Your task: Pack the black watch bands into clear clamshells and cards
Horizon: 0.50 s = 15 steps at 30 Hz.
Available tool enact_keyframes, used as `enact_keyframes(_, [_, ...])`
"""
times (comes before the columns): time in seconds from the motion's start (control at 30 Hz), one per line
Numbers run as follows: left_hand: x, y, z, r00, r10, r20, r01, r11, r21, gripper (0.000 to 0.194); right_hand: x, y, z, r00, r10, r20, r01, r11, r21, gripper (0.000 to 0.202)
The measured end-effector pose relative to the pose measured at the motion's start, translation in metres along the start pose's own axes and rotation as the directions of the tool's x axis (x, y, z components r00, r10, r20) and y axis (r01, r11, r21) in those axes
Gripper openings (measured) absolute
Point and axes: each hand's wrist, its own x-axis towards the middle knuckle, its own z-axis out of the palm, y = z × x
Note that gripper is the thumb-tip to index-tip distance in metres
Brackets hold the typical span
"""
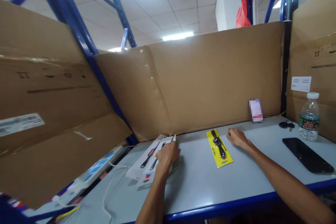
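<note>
My left hand (168,154) is closed on the upper of two white packages. This front package (148,179) bears a picture of a dark-handled tool and looks slightly raised, though my fingers hide part of it. Beneath and to its left lies the other white package (140,159), printed with a black and red tool. A black spokeshave (217,143) on a yellow card (223,161) lies flat at the middle of the table. To the right of that card, my right hand (237,137) rests on the tabletop with its fingers curled in and nothing visible in them.
Cardboard walls (210,80) enclose the grey table (196,185). At right are a water bottle (309,120), a black phone (307,154) and keys (286,125). A blurred-out upright phone (256,111) leans at the back. Left are a power strip (99,166) and a white cable (105,196).
</note>
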Motion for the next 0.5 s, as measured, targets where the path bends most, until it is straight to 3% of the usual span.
enact_keyframes(0.07, [0.003, -0.008, 0.001, 0.999, -0.002, 0.052, 0.002, 1.000, -0.003, 0.037, -0.001, -0.001, -0.001, 1.000, -0.008, 0.005, 0.008, 1.000, 0.003, 0.030])
enact_keyframes(0.17, [0.008, -0.012, 0.000, 1.000, 0.020, 0.004, -0.020, 1.000, -0.013, 0.039, -0.003, -0.003, -0.003, 1.000, -0.005, 0.012, 0.005, 1.000, 0.006, 0.030])
enact_keyframes(0.23, [0.014, -0.010, -0.002, 0.999, 0.034, 0.017, -0.030, 0.982, -0.188, 0.036, -0.005, -0.004, -0.004, 1.000, 0.000, 0.016, 0.000, 1.000, 0.006, 0.030])
enact_keyframes(0.27, [0.017, -0.008, -0.002, 0.998, 0.048, 0.046, -0.029, 0.938, -0.347, 0.039, -0.005, -0.004, -0.005, 1.000, 0.003, 0.018, -0.003, 1.000, 0.006, 0.030])
enact_keyframes(0.33, [0.021, -0.001, 0.002, 0.986, 0.113, 0.120, 0.000, 0.732, -0.681, 0.048, -0.006, -0.005, -0.006, 1.000, 0.006, 0.021, -0.006, 1.000, 0.004, 0.029])
enact_keyframes(0.4, [0.021, 0.011, 0.009, 0.966, 0.192, 0.172, 0.045, 0.532, -0.845, 0.055, -0.006, -0.005, -0.006, 1.000, 0.006, 0.022, -0.006, 1.000, 0.001, 0.029])
enact_keyframes(0.43, [0.021, 0.017, 0.014, 0.958, 0.216, 0.187, 0.056, 0.499, -0.865, 0.054, -0.006, -0.004, -0.006, 1.000, 0.004, 0.022, -0.004, 1.000, -0.001, 0.029])
enact_keyframes(0.5, [0.018, 0.028, 0.020, 0.965, 0.227, 0.131, -0.010, 0.530, -0.848, 0.046, -0.006, -0.003, -0.005, 1.000, -0.002, 0.022, 0.002, 1.000, -0.005, 0.029])
